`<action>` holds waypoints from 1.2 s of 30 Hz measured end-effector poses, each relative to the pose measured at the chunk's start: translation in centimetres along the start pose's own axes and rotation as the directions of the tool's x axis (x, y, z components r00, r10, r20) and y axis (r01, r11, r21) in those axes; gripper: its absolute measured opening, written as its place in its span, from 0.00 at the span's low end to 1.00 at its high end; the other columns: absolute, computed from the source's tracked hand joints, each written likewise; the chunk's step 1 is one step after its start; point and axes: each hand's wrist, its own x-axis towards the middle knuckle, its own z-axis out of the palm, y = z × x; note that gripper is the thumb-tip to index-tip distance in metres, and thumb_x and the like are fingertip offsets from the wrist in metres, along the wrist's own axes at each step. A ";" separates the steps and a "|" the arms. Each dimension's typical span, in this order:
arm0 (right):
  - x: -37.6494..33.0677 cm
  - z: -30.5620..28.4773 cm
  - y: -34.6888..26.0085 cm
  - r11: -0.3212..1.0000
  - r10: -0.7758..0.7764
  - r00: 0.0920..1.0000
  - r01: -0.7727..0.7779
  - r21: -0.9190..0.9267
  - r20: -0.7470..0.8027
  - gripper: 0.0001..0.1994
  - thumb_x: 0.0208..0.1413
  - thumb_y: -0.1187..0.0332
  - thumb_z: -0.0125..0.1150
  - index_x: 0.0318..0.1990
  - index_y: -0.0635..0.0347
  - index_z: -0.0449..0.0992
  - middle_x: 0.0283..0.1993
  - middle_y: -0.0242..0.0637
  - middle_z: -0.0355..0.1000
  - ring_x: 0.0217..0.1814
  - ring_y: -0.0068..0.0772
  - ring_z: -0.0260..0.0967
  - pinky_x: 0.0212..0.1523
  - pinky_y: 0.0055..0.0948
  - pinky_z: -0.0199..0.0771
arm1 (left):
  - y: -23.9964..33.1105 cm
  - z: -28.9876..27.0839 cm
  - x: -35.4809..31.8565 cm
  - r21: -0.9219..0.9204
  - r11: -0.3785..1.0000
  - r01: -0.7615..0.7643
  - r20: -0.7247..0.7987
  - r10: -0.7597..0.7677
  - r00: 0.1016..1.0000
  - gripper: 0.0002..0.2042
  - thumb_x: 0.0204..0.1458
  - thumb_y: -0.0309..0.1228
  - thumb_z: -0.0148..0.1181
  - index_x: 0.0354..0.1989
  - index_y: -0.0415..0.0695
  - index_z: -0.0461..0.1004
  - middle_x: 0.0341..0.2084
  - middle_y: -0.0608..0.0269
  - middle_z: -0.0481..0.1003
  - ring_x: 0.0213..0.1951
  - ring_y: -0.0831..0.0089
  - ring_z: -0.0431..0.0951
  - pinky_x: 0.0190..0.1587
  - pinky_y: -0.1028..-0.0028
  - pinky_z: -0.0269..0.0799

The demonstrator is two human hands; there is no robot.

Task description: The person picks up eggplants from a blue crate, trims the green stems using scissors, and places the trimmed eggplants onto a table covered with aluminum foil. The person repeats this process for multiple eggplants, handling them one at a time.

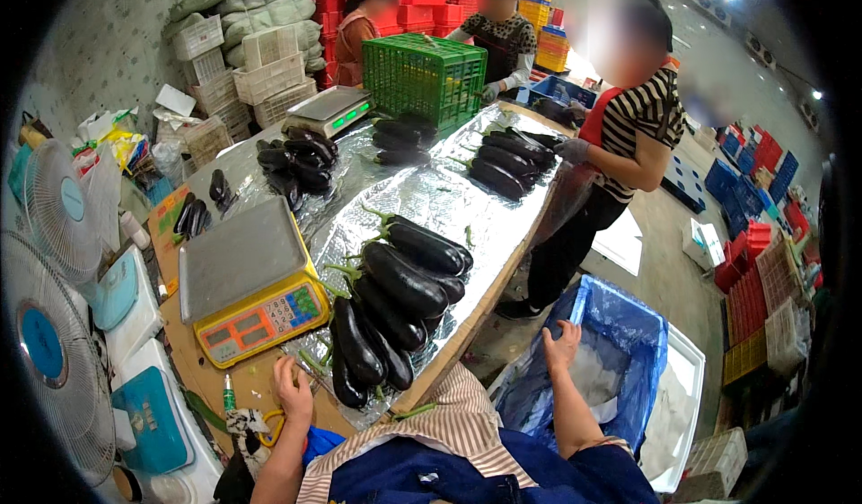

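My left hand (293, 391) rests at the near edge of the table, fingers loosely bent and nothing in them. Just beyond it lies a pile of dark, glossy eggplants (401, 279) with green stems, on silver foil (449, 200). My right hand (562, 344) is held out to the right, its fingers apart and empty. It hovers over or touches the near-left rim of a bin lined with blue plastic (639, 360); I cannot tell which. A yellow-framed weighing scale (241, 257) with a bare metal plate stands left of the eggplants.
Across the table are more eggplants (507, 163), a green crate (426, 77) and a second scale (329, 109). A person in a striped shirt (620, 136) stands at the right edge; two others are behind. Fans (54, 351) line the left side. A green tube (229, 393) is near my left hand.
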 end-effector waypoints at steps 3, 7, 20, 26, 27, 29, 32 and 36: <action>0.0 -0.1 0.3 1.000 0.004 1.000 -0.004 0.006 0.001 0.20 0.40 0.61 0.63 0.42 0.57 0.70 0.53 0.40 0.62 0.63 0.50 0.48 0.62 0.40 0.50 | 0.0 0.2 0.1 0.005 1.000 -0.017 0.042 0.016 0.999 0.12 0.44 0.22 0.51 0.39 0.35 0.67 0.41 0.51 0.67 0.45 0.54 0.67 0.49 0.66 0.62; -0.3 -0.3 0.2 0.999 0.015 0.999 -0.014 0.037 -0.033 0.20 0.39 0.63 0.63 0.43 0.58 0.70 0.54 0.42 0.62 0.63 0.49 0.48 0.62 0.40 0.50 | -2.1 1.2 -0.4 0.017 0.996 -0.086 0.048 0.085 0.995 0.12 0.45 0.21 0.51 0.39 0.35 0.67 0.40 0.51 0.67 0.44 0.54 0.67 0.48 0.66 0.62; 0.0 -0.2 -0.3 0.998 0.013 0.997 -0.008 0.063 -0.081 0.21 0.39 0.65 0.64 0.43 0.57 0.69 0.54 0.44 0.61 0.62 0.50 0.51 0.60 0.41 0.53 | -1.6 0.9 -0.1 -0.030 0.999 -0.020 0.147 0.024 0.989 0.08 0.44 0.21 0.50 0.35 0.35 0.69 0.36 0.50 0.68 0.40 0.54 0.69 0.44 0.65 0.64; -0.1 -0.2 -0.2 0.999 0.006 0.997 -0.002 0.051 -0.076 0.20 0.38 0.65 0.64 0.42 0.58 0.70 0.52 0.44 0.63 0.61 0.51 0.51 0.60 0.42 0.53 | -0.6 0.6 0.0 -0.009 0.999 -0.053 0.145 0.054 0.988 0.06 0.46 0.20 0.49 0.33 0.35 0.69 0.33 0.53 0.68 0.38 0.57 0.69 0.42 0.68 0.65; -0.1 -0.3 -0.3 0.999 0.004 0.997 0.000 0.055 -0.077 0.20 0.39 0.65 0.64 0.42 0.58 0.70 0.52 0.44 0.63 0.61 0.51 0.51 0.60 0.42 0.53 | -0.7 0.7 0.0 -0.003 0.999 -0.050 0.145 0.050 0.988 0.06 0.46 0.20 0.49 0.33 0.35 0.69 0.33 0.53 0.68 0.38 0.57 0.70 0.42 0.68 0.65; -0.1 -0.7 -0.8 0.998 0.001 0.997 0.004 0.060 -0.078 0.19 0.39 0.65 0.64 0.42 0.58 0.70 0.51 0.44 0.63 0.61 0.51 0.51 0.60 0.41 0.52 | -0.7 0.6 0.0 0.003 0.999 -0.042 0.142 0.041 0.989 0.06 0.45 0.20 0.49 0.32 0.35 0.69 0.33 0.53 0.68 0.38 0.57 0.70 0.42 0.68 0.65; 0.0 -0.7 -1.0 0.999 0.013 0.997 -0.009 0.053 -0.072 0.19 0.39 0.64 0.63 0.41 0.58 0.70 0.51 0.44 0.63 0.62 0.51 0.50 0.60 0.41 0.52 | -0.7 0.6 0.0 -0.002 0.999 -0.038 0.133 0.038 0.990 0.06 0.43 0.21 0.50 0.31 0.36 0.70 0.32 0.52 0.69 0.37 0.55 0.70 0.41 0.66 0.65; -0.2 -0.6 -0.8 0.999 0.006 0.998 -0.004 0.039 -0.070 0.18 0.40 0.64 0.63 0.41 0.58 0.70 0.51 0.43 0.64 0.62 0.51 0.50 0.60 0.41 0.51 | -0.4 0.6 0.0 -0.006 0.999 -0.042 0.131 0.042 0.990 0.06 0.43 0.21 0.50 0.31 0.36 0.70 0.32 0.53 0.69 0.37 0.55 0.70 0.41 0.66 0.65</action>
